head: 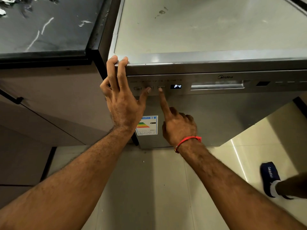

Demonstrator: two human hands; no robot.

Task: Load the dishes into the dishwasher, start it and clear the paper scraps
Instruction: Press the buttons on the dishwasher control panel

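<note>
The silver dishwasher (216, 113) stands with its door closed, and its display (176, 86) reads P4. My left hand (121, 100) rests two fingertips on the top front edge at the left corner, and its thumb touches a button (149, 88) on the control panel. My right hand (177, 125) points with a straight index finger that presses the button (161, 87) just left of the display; its other fingers are curled and hold nothing. Pale crumpled scraps (3, 12) lie at the far left of the dark countertop (49, 30). No dishes are in view.
The door handle recess (217, 86) lies right of the display. An energy label (147, 125) is stuck on the door front. Cabinet fronts (41, 105) adjoin on the left. My foot in a blue sock (270, 177) stands on the tiled floor at right.
</note>
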